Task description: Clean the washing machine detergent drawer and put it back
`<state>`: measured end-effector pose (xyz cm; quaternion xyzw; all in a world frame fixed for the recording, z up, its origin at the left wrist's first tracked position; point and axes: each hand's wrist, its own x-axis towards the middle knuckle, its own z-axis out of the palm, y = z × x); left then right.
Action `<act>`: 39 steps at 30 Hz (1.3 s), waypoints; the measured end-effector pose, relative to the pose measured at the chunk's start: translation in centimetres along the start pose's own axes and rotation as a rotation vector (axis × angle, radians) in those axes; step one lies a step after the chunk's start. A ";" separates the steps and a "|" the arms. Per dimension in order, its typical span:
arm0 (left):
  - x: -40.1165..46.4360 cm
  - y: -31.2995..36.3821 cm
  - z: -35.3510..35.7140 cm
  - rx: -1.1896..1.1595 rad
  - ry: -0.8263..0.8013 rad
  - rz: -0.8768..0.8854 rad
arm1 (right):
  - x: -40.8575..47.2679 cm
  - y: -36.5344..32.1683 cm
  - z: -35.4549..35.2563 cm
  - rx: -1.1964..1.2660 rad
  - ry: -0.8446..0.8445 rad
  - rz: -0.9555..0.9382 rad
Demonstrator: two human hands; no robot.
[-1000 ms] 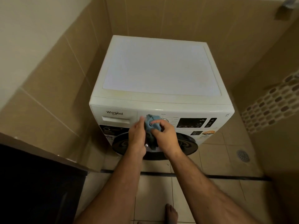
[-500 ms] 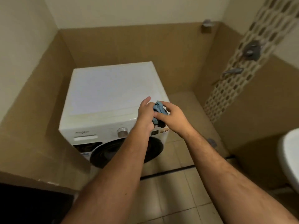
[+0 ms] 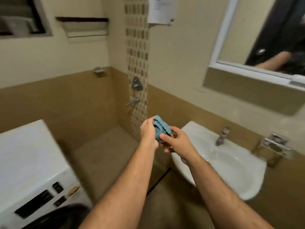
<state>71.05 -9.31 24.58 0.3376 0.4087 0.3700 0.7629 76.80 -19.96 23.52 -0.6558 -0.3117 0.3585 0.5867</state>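
The washing machine (image 3: 31, 162) sits at the far left; its detergent drawer can't be seen from here. In the middle, the left hand (image 3: 148, 133) & right hand (image 3: 175, 142) both curl their fingers round a bunched blue cloth (image 3: 160, 128). The sink (image 3: 231, 164) is just right of the hands, w/ the right hand nearer, so the cloth prob. goes there next.

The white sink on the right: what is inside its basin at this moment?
Nothing shows inside the sink but its bare, shiny white surface. The right hand and forearm cover its near-left part; the drain is not visible.
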 end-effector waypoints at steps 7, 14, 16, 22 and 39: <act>0.1 -6.5 14.0 0.106 -0.356 -0.099 | 0.7 0.1 -12.3 0.104 0.361 -0.015; -1.6 -14.1 25.2 0.365 -0.821 -0.181 | -1.3 1.2 -24.0 0.096 0.817 -0.025; -3.1 -16.0 27.9 0.460 -0.938 -0.170 | -2.8 1.6 -27.2 0.074 0.950 -0.015; -5.1 -21.9 33.4 0.734 -1.100 -0.100 | -5.5 4.2 -35.2 -0.088 1.126 0.038; 1.2 -30.4 37.1 1.366 -0.865 0.412 | 1.1 10.7 -48.1 -1.087 0.718 0.320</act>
